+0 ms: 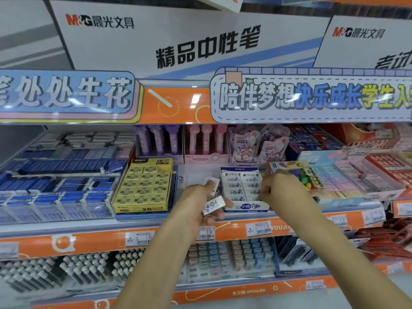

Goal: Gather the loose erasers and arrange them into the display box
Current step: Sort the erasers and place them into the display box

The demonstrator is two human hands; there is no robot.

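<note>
A white and blue display box point(245, 206) stands on the middle shelf, with rows of white erasers point(234, 186) packed inside. My left hand point(200, 201) hovers just left of the box, shut on loose white erasers point(214, 204); one lies across my fingers, another point(213, 184) stands up near my thumb. My right hand point(278, 188) rests over the box's right side, fingers curled down onto the erasers there; whether it grips one is hidden. One more loose eraser point(182, 179) lies on the bare shelf behind my left hand.
A yellow 2B eraser box point(142, 188) stands left of the gap. Blue eraser packs point(55, 186) fill the far left. A colourful toy eraser pack point(298, 175) and pastel boxes point(347, 181) sit to the right. Orange price rail point(223, 233) runs along the shelf's front edge.
</note>
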